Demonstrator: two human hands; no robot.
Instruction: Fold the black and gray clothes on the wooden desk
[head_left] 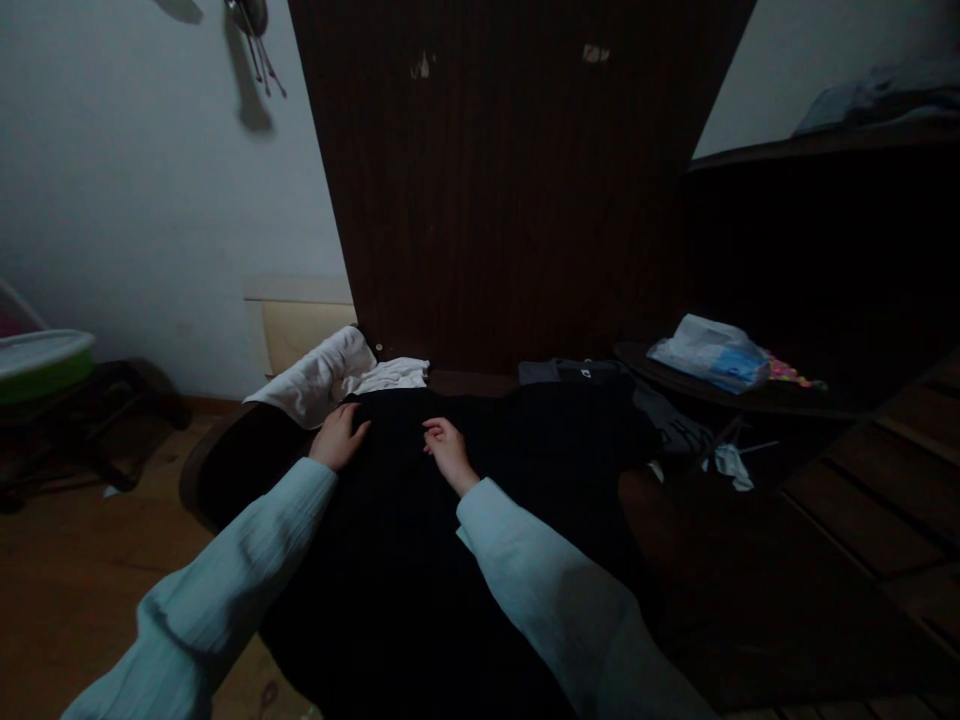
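A large black cloth (510, 470), which looks like a garment, lies spread over a dark bench and hangs down its near side. Its folds are lost in the dim light. My left hand (340, 437) rests flat at the cloth's upper left edge, thumb held apart from the fingers. Over the middle of the cloth is my right hand (450, 452), its fingers loosely bent and slightly apart, with nothing visible in them. Whether it touches the cloth I cannot tell. Just beyond my left hand, a white towel (319, 378) drapes across the bench's left end, beside a crumpled white cloth (390, 375).
Behind the bench (199, 465) stands a tall dark wooden panel (510, 200). Grey clothing (551, 372) lies at the back right. A white and blue plastic package (709, 352) sits on a right-hand shelf (637, 360). To the left, a green basin (45, 365) rests on a dark stool (112, 385).
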